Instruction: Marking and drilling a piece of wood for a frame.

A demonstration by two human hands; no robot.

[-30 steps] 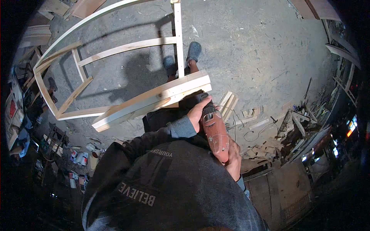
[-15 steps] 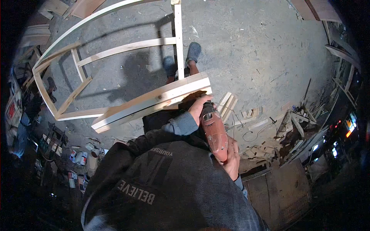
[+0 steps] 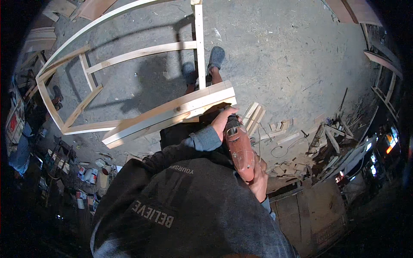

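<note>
A red power drill point(image 3: 240, 150) is held in front of my body at the right, its dark nose pointing at the near face of a wooden frame's end. My left hand point(image 3: 221, 122) is closed round the front of the drill, close to the wood. At the back of the tool, my right hand point(image 3: 259, 180) wraps the handle, partly hidden by the drill body. The light wooden frame point(image 3: 172, 108) has a thick doubled beam lying across in front of me. Where the drill's tip meets the beam is in shadow, so contact cannot be made out.
Curved rails and a straight post point(image 3: 199, 47) of the frame extend away over the concrete floor point(image 3: 275, 56). Wood offcuts point(image 3: 297, 165) and a thin cable point(image 3: 284, 151) lie at the right. Cans point(image 3: 90, 176) stand at the left. Another person's foot point(image 3: 57, 93) shows at far left.
My hands, the drill and the frame stay almost in place. At the far left, the other person's blue clothing has shifted slightly.
</note>
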